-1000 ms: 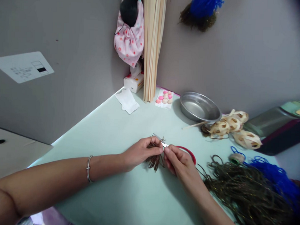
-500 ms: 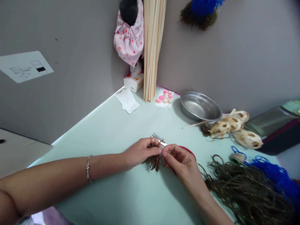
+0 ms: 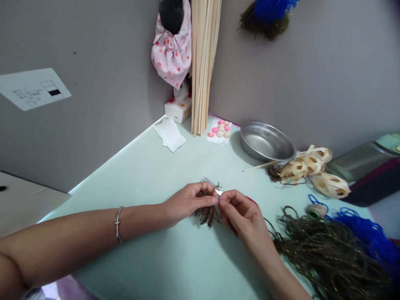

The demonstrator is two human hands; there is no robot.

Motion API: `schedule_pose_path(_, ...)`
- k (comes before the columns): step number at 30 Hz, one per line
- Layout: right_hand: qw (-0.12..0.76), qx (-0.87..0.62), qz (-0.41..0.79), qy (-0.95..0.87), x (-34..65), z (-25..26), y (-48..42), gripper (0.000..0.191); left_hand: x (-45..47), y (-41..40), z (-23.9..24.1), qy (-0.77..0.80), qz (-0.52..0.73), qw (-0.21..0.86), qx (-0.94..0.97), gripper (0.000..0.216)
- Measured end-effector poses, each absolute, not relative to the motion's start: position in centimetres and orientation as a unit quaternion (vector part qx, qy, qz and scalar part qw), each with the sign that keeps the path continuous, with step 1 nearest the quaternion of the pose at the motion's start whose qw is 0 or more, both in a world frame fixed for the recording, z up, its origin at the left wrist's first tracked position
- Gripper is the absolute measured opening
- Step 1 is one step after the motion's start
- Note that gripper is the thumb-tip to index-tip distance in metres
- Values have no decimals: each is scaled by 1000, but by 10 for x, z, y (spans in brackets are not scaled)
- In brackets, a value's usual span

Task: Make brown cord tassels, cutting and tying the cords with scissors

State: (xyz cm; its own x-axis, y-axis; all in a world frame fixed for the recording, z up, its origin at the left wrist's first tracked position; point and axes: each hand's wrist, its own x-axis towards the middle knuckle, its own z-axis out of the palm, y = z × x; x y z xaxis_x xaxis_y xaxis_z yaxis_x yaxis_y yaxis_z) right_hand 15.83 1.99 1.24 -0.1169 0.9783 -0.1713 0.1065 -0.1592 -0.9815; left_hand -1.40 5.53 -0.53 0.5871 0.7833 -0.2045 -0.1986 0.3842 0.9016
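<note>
My left hand [image 3: 189, 205] is closed on a small bundle of brown yarn [image 3: 205, 216], whose looped strands hang below the fingers. Close to its fingertips, my right hand [image 3: 245, 214] pinches thumb against forefinger. A thin yarn strand runs from the bundle towards that pinch, but its end is hidden by the fingers. Scissors [image 3: 219, 192] lie on the table behind both hands, their pointed blades facing away to the left. Their red handle shows partly around my right hand. Small brown snippets lie by the blades.
On the right lie a heap of dark brown yarn [image 3: 330, 255], blue yarn [image 3: 370, 234] and a thread spool [image 3: 317, 211]. Farther back are a metal bowl [image 3: 267, 141], woven strip balls [image 3: 330, 185], pink and cream pieces on paper [image 3: 220, 129], a tissue box [image 3: 178, 110] and upright wooden strips [image 3: 203, 67].
My right hand has shifted slightly to the right, so the gap between the two hands' fingertips is a little wider. My left hand stays nearly in place with the yarn bundle.
</note>
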Motion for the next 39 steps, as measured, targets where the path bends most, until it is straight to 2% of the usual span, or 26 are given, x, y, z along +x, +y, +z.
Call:
schedule_pose_path(3,385,-534,541,-523,159,18,19,37,-14,56,-6,320,329,763,456,28)
schedule_pose_path(7,315,-529,546,-567,160,18,18,48,-14,56,-6,321,332,757,461,29)
schedule_pose_path(19,408,-536,549,-495,158,10,21,28,-14,54,0,340,330,747,467,27)
schedule_pose_path(27,411,-527,549,-502,154,9,18,13,-14,54,-1,346,303,750,476,21)
schedule_pose_path(33,411,-541,555,-480,155,9,20,19,-11,54,0,330,319,813,359,22)
schedule_pose_path(39,425,-532,573,-455,155,5,21,17,-14,54,3,313,310,824,356,27)
